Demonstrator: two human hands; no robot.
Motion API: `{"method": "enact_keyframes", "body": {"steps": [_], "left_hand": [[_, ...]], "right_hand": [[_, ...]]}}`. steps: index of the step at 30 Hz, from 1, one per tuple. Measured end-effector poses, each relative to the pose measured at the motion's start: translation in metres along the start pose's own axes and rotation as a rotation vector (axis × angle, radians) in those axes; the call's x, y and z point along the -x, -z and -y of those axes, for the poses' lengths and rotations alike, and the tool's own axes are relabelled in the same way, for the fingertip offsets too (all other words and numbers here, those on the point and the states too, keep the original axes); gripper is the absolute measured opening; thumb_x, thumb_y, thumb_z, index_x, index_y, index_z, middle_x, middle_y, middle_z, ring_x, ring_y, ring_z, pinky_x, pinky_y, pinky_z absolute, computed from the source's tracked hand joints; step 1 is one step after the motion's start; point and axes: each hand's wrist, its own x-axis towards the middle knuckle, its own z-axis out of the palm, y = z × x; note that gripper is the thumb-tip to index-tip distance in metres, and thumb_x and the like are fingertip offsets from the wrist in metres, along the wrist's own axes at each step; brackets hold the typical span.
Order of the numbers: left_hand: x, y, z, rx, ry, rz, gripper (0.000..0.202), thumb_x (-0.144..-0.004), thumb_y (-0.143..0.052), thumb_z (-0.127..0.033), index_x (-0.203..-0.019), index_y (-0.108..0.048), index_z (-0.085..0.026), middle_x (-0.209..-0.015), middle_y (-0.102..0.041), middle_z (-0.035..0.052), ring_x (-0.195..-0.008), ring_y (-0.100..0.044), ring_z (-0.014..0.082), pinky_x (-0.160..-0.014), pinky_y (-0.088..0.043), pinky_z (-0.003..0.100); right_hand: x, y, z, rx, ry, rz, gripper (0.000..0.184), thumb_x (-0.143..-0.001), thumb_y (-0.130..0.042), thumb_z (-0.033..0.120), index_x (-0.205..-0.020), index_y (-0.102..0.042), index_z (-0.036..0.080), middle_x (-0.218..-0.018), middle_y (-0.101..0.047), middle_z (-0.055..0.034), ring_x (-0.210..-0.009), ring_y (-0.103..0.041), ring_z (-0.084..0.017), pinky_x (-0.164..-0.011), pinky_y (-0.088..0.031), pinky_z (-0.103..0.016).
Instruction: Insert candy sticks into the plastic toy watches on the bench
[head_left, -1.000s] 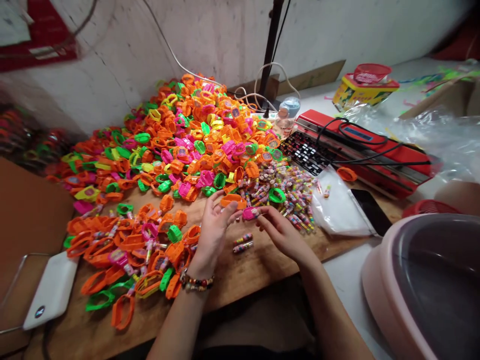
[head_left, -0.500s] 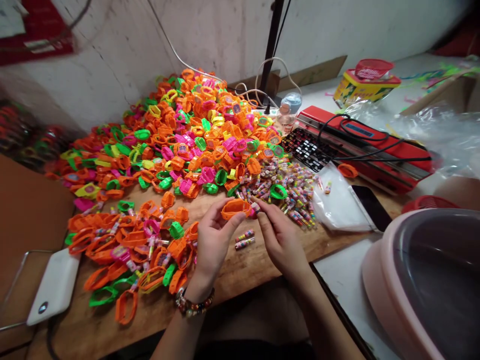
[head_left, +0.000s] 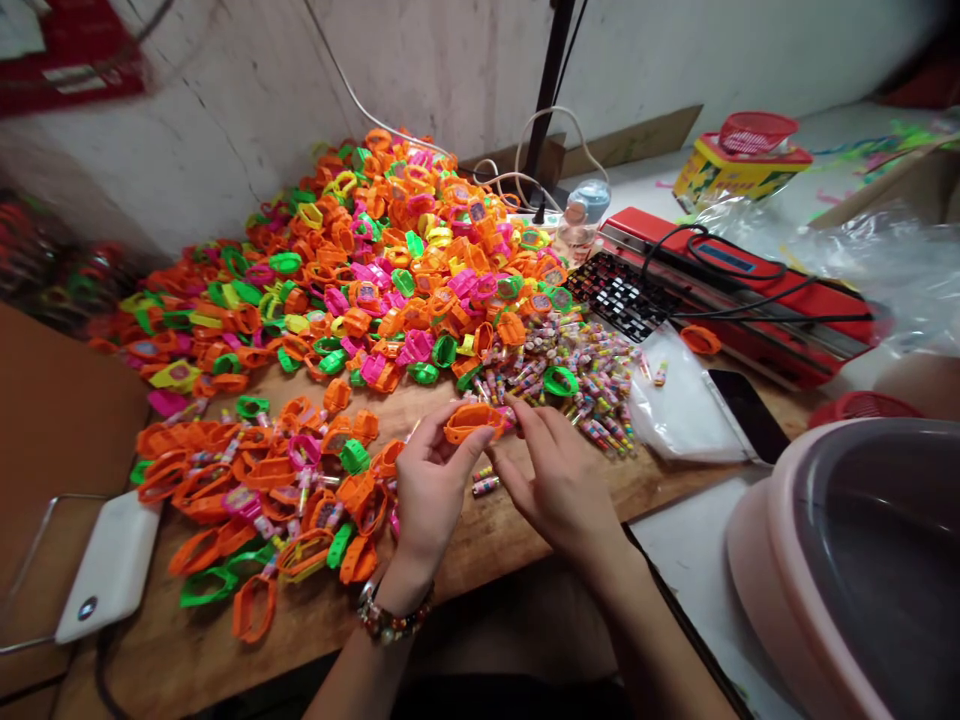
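My left hand (head_left: 433, 480) is closed round an orange toy watch (head_left: 472, 423), thumb in front and fingers behind. At the watch's right end sits a small pinkish tube (head_left: 511, 416), partly hidden by fingers. My right hand (head_left: 555, 475) has its index fingertip at that tube, while its thumb stands apart, lower down. Close to the thumb, loose printed tubes (head_left: 485, 484) lie on the wooden table (head_left: 457, 555), partly covered by the hand. Beyond the right hand spreads a pile of similar tubes (head_left: 592, 385), with a green toy watch (head_left: 559, 381) on top.
A large heap of toy watches (head_left: 390, 270) rests against the wall. More watches with tubes (head_left: 277, 490) lie left of my hands. At right are a red sealing machine (head_left: 742, 290), a black phone (head_left: 748, 415), a plastic bag (head_left: 679, 410) and a pink basin (head_left: 772, 530).
The right thumb has come away from the tube and moved down and left over the loose tubes, while the index finger stays at the watch's end. The left hand still holds the watch.
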Motion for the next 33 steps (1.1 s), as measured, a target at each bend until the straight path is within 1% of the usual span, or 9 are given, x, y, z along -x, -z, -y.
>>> {"method": "enact_keyframes", "body": {"steps": [4, 11, 17, 19, 23, 25, 29, 31, 33], "left_hand": [[0.004, 0.001, 0.006, -0.006, 0.027, -0.034, 0.033, -0.07, -0.077, -0.03, -0.098, -0.068, -0.015, -0.093, -0.074, 0.0061, -0.084, -0.072, 0.0199, -0.077, -0.06, 0.031], [0.013, 0.008, 0.017, -0.057, 0.084, -0.028, 0.034, -0.07, -0.077, -0.033, -0.098, -0.067, -0.016, -0.094, -0.074, 0.0058, -0.086, -0.072, 0.0202, -0.079, -0.06, 0.032], [0.017, 0.011, 0.02, -0.122, 0.097, -0.032, 0.037, -0.07, -0.077, -0.036, -0.101, -0.067, -0.017, -0.095, -0.075, 0.0062, -0.086, -0.072, 0.0214, -0.076, -0.061, 0.032], [0.018, 0.012, 0.02, -0.173, 0.096, -0.02, 0.037, -0.071, -0.076, -0.037, -0.101, -0.068, -0.018, -0.095, -0.075, 0.0059, -0.086, -0.072, 0.0215, -0.074, -0.061, 0.031], [0.019, 0.017, 0.02, -0.288, 0.073, -0.02, 0.038, -0.071, -0.076, -0.039, -0.103, -0.068, -0.02, -0.094, -0.075, 0.0052, -0.083, -0.072, 0.0215, -0.07, -0.061, 0.03], [0.019, 0.019, 0.019, -0.316, 0.062, -0.012, 0.038, -0.071, -0.077, -0.039, -0.103, -0.069, -0.021, -0.095, -0.075, 0.0047, -0.081, -0.073, 0.021, -0.069, -0.061, 0.029], [0.017, 0.02, 0.016, -0.279, 0.06, -0.006, 0.035, -0.071, -0.077, -0.038, -0.1, -0.068, -0.021, -0.092, -0.075, 0.0042, -0.08, -0.073, 0.0206, -0.065, -0.061, 0.027], [0.016, 0.02, 0.014, -0.264, 0.055, -0.006, 0.034, -0.071, -0.077, -0.037, -0.099, -0.068, -0.02, -0.091, -0.075, 0.0041, -0.078, -0.073, 0.0204, -0.065, -0.061, 0.028], [0.016, 0.019, 0.014, -0.261, 0.045, -0.007, 0.033, -0.071, -0.077, -0.036, -0.098, -0.069, -0.02, -0.09, -0.075, 0.0039, -0.077, -0.073, 0.02, -0.065, -0.061, 0.027]], "right_hand": [[0.003, -0.006, -0.001, 0.152, 0.026, 0.046, 0.032, -0.095, -0.044, 0.032, -0.114, -0.056, 0.009, -0.088, -0.062, -0.013, -0.08, -0.059, -0.025, -0.069, -0.049, -0.035], [0.019, -0.018, 0.004, 0.113, -0.049, 0.044, 0.031, -0.096, -0.041, 0.027, -0.118, -0.054, 0.01, -0.097, -0.064, -0.0157, -0.088, -0.062, -0.025, -0.074, -0.05, -0.036], [0.022, -0.017, 0.006, 0.195, -0.041, 0.024, 0.03, -0.096, -0.041, 0.027, -0.115, -0.057, 0.009, -0.095, -0.065, -0.0147, -0.081, -0.062, -0.023, -0.069, -0.048, -0.033], [0.022, -0.016, 0.007, 0.252, -0.007, 0.032, 0.028, -0.096, -0.039, 0.025, -0.107, -0.06, 0.011, -0.085, -0.065, -0.011, -0.074, -0.061, -0.021, -0.064, -0.045, -0.031], [0.025, -0.018, 0.008, 0.309, 0.057, 0.049, 0.025, -0.095, -0.042, 0.021, -0.079, -0.062, 0.016, -0.065, -0.057, -0.0042, -0.057, -0.053, -0.018, -0.054, -0.036, -0.03], [0.027, -0.02, 0.006, 0.221, 0.024, 0.045, 0.023, -0.095, -0.044, 0.021, -0.084, -0.062, 0.014, -0.07, -0.06, -0.0058, -0.062, -0.056, -0.019, -0.058, -0.039, -0.029], [0.026, -0.02, 0.003, -0.024, -0.079, 0.047, 0.028, -0.095, -0.046, 0.027, -0.114, -0.056, 0.009, -0.092, -0.063, -0.0114, -0.082, -0.061, -0.021, -0.072, -0.049, -0.03], [0.024, -0.018, 0.003, -0.059, -0.086, 0.052, 0.032, -0.095, -0.046, 0.029, -0.119, -0.053, 0.009, -0.096, -0.062, -0.0125, -0.085, -0.062, -0.022, -0.075, -0.051, -0.032], [0.023, -0.017, 0.004, -0.01, -0.062, 0.062, 0.031, -0.096, -0.043, 0.028, -0.118, -0.054, 0.009, -0.094, -0.063, -0.0126, -0.085, -0.062, -0.023, -0.073, -0.051, -0.032]]}}
